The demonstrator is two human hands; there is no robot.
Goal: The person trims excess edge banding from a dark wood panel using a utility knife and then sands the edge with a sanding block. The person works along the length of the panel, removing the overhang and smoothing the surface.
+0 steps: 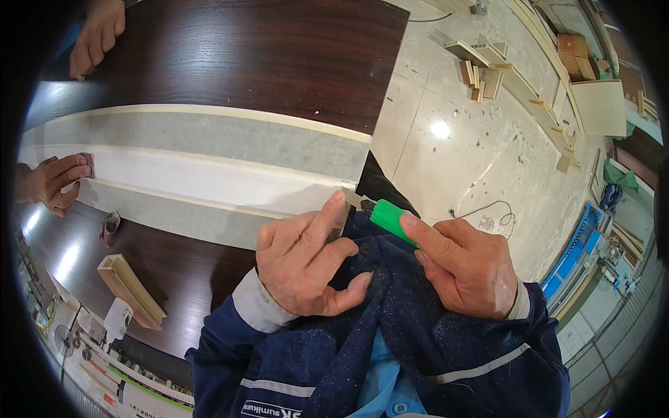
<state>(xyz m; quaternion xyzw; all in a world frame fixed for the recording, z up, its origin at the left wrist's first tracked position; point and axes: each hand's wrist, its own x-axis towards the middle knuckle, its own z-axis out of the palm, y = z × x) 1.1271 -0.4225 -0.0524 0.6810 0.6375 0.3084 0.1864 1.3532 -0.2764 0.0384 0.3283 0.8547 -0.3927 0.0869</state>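
My right hand [467,265] is closed round the green handle of a utility knife [391,220], its thumb lying along the top. The knife's short blade points left, at the near end of a long channel-shaped panel [230,181] with grey outer strips and a white middle. My left hand [303,261] is beside that end, with its index finger stretched to the panel edge close to the blade. Its thumb stands apart and its other fingers are bent, with nothing visible held. How firmly the fingertip touches the blade or panel cannot be made out.
A co-worker's hand [56,182] presses a reddish sanding pad [88,165] on the panel; another hand [97,38] rests on the dark wood-grain table [258,56]. On the table lie a wooden piece [131,289], a white bottle [118,319] and a crumpled scrap [109,228]. Offcuts [481,73] lie on the floor.
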